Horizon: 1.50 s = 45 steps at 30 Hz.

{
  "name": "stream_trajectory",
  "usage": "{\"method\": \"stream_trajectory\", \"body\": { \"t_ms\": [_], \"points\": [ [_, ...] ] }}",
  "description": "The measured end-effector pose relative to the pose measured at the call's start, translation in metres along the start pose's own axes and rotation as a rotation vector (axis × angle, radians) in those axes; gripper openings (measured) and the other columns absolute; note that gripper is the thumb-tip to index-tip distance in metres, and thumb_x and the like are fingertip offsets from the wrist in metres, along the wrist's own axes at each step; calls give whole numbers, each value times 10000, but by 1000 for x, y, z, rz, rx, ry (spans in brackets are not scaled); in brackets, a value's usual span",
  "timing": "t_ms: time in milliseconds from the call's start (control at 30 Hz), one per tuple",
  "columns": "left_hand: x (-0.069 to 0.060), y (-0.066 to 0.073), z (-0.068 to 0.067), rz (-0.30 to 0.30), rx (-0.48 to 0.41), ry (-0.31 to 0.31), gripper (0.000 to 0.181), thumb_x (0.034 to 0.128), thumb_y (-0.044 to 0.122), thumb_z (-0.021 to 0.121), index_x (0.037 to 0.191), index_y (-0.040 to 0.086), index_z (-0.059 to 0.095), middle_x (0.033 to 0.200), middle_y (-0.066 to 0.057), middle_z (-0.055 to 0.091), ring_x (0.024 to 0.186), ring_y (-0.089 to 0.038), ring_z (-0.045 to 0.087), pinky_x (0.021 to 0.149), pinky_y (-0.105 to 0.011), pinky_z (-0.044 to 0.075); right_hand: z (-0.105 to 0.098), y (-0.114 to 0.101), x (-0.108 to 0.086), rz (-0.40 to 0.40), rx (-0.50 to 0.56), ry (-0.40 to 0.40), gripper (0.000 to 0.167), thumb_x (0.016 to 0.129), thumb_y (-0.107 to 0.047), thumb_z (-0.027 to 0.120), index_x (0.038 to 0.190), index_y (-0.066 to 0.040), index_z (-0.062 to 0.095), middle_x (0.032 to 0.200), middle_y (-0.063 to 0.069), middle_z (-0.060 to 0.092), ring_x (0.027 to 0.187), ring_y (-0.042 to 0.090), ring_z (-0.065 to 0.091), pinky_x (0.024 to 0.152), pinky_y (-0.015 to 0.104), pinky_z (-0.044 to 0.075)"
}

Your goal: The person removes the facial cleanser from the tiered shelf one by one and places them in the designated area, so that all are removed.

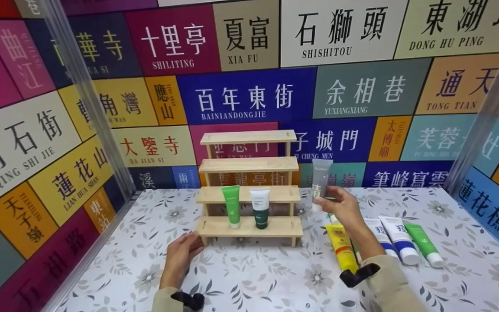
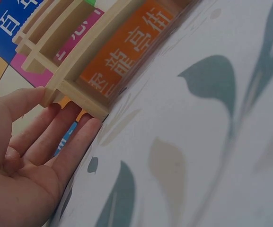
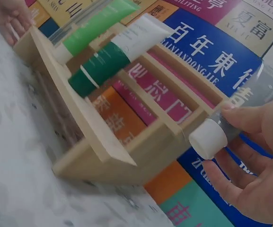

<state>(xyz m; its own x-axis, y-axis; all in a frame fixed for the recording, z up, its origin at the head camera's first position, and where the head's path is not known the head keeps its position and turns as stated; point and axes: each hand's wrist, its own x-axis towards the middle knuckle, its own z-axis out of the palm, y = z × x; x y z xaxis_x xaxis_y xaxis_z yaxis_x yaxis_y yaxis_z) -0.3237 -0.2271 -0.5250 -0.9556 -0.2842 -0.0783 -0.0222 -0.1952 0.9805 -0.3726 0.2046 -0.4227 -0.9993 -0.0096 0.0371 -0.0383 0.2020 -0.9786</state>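
Note:
A tiered wooden display stand (image 1: 249, 165) stands on the table. On its lowest step are a green tube (image 1: 233, 208) and a white-and-dark-green tube (image 1: 260, 207), both upright on their caps. My left hand (image 1: 179, 258) holds the left end of that lowest step; in the left wrist view the thumb (image 2: 30, 100) lies on one side and the fingers on the other. To the right of the stand, my right hand (image 1: 345, 211) pinches a grey translucent squeeze tube (image 1: 321, 175) near its white cap (image 3: 208, 138), cap downward, raised above the table.
Right of the stand lie a yellow tube (image 1: 341, 249), white tubes with blue ends (image 1: 399, 240) and a green tube (image 1: 423, 243). Part of this group is hidden behind my right hand and wrist. A floral cloth (image 1: 249, 277) covers the table; a sign-patterned wall (image 1: 245, 97) rises behind.

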Motion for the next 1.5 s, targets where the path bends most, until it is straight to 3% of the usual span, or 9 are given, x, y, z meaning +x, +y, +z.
{"method": "stream_trajectory", "body": {
  "t_ms": [333,533,733,833,967,1300,1500],
  "points": [
    [-3,1,1,-6,4,-8,442,984,214,651,1279,-109,594,1110,-218,728,980,-242,723,882,-332,621,-37,21,19,113,-44,12,706,957,-405,671,1518,-80,390,1527,199,457,1317,299,536,1107,439,497],
    [-2,0,0,1,-1,2,425,987,194,644,1275,-114,592,1106,-224,729,1001,-269,725,887,-344,620,-54,32,29,140,-91,32,718,978,-379,648,1537,-45,346,1535,238,430,1313,324,538,1095,431,506],
    [-2,0,-2,18,-9,-14,429,986,189,646,1269,-128,587,1079,-212,735,973,-250,727,875,-335,623,-62,45,37,171,-93,92,730,970,-297,671,1520,27,317,1461,277,465,1078,187,638,993,341,573],
    [-2,1,-2,13,-14,-13,439,981,195,654,1273,-125,585,1051,-175,743,951,-220,726,863,-321,624,-65,53,42,184,-85,106,704,967,-269,672,1496,54,339,1350,235,536,937,90,651,920,289,594],
    [-2,2,0,8,-20,-17,448,985,195,650,1285,-129,573,1065,-189,740,959,-225,725,869,-329,624,-69,61,47,206,-75,99,670,972,-246,664,1479,70,361,1229,161,595,876,73,668,916,313,599],
    [-2,-1,1,6,-2,-9,414,980,185,651,1257,-119,599,1045,-185,745,948,-232,729,854,-333,628,-77,70,51,233,-131,78,674,974,-248,655,1482,90,368,1344,300,530,860,101,658,922,361,602],
    [0,-2,-1,11,-5,-1,393,986,171,635,1252,-116,606,1039,-180,749,940,-228,730,853,-332,628,-75,71,59,270,-190,72,645,981,-270,643,1468,78,402,1443,304,460,1043,204,616,826,263,593]
  ]
}}
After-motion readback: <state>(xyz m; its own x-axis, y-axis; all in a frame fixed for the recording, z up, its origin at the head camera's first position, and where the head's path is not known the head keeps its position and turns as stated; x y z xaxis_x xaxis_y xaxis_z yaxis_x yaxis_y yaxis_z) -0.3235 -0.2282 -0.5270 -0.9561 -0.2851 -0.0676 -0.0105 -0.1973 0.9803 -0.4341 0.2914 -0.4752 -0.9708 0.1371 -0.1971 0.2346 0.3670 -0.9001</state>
